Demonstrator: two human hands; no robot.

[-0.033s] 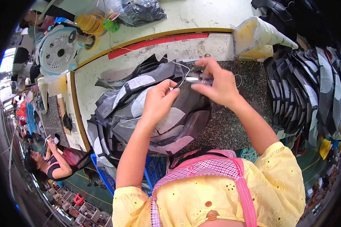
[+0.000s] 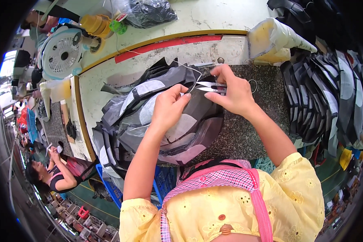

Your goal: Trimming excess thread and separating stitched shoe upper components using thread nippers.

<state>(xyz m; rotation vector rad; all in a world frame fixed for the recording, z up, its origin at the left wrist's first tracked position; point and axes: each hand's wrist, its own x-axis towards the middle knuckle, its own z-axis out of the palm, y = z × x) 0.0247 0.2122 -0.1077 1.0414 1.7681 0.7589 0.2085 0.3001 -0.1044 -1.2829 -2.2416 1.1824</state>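
My left hand point(image 2: 168, 108) is closed in a pinch, thumb against forefinger, on a thin white cord point(image 2: 200, 74). The cord loops up over a bundle of dark grey and black cut pieces point(image 2: 205, 105) with pale patches, under and around that hand. To its right, my right hand point(image 2: 236, 93) grips a small pair of thread snips point(image 2: 210, 87) with dark handles. The blades stand apart and point left, at the cord close to my left fingertips. Whether they touch the cord I cannot tell.
A speckled dark slab point(image 2: 252, 131) lies under the bundle. Stacked dark pieces point(image 2: 310, 97) stand at the right. At the back left is a white fan point(image 2: 63, 54); a blue crate point(image 2: 165, 181) sits below the table edge. Another person point(image 2: 62, 173) is at the far left.
My right hand was blurred and its forefinger raised higher; now it is steadier, and the snips' blades show spread beside the cord. My left hand stays in place.
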